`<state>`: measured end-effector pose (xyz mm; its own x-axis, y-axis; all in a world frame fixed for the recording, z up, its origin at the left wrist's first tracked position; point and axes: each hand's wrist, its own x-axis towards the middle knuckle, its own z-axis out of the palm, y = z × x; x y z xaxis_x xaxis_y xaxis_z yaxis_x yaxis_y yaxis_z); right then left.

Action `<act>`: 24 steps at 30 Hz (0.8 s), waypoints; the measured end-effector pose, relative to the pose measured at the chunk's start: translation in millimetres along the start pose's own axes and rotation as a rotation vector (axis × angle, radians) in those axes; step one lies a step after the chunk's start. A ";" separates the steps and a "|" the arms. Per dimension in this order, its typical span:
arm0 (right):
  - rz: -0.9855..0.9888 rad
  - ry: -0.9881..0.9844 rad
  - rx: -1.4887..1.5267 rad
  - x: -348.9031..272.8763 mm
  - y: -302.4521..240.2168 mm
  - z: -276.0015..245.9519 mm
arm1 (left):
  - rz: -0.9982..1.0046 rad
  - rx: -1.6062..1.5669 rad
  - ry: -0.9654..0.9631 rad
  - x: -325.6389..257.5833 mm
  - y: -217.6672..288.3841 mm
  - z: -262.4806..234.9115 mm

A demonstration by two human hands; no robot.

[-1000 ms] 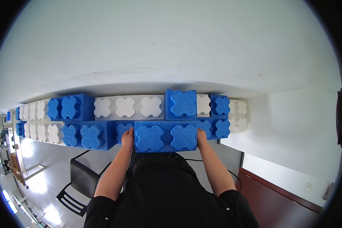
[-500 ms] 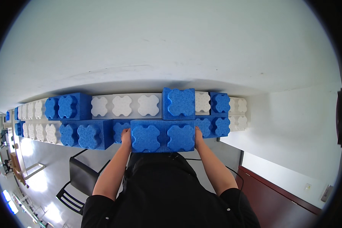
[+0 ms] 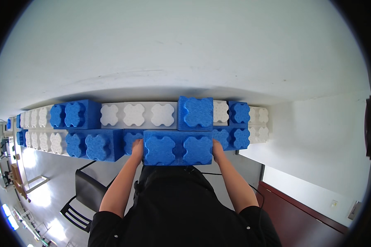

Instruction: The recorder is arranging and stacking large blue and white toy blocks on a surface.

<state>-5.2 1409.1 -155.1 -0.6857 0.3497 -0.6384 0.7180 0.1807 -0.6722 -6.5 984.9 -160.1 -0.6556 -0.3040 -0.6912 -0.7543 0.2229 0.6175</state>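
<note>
White wall fills the background above a wall of blue and white blocks [image 3: 136,115]. The left hand [image 3: 137,148] and right hand [image 3: 217,148] clasp the ends of a blue double block [image 3: 178,148], which looks light, stiff and foam-like, best held endwise. Since earlier it has edged slightly lower and nearer.

Head view only: looks steeply down, close over block wall [image 3: 152,123] top.

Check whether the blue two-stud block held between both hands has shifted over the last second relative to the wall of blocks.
Cannot tell. The blue two-stud block sits in nearly the same spot below the raised blue block throughout; the small offset could be head motion.
</note>
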 end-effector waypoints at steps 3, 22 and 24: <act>-0.041 -0.209 -0.140 -40.9 -58.2 -18.2 | 0.227 0.053 0.008 -43.4 32.9 -18.5; -1.067 -0.375 -1.347 -135.8 -172.0 15.1 | 1.006 1.285 -0.146 -148.1 151.7 0.9; -1.071 -0.384 -1.323 -134.1 -171.3 13.7 | 1.015 1.314 -0.110 -145.6 148.7 2.6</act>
<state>-37.9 1318.7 40.5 -0.7283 -0.5998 -0.3313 -0.5618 0.7995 -0.2123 -23.3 1064.7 31.4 -0.8210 0.4922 -0.2894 0.4770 0.8698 0.1261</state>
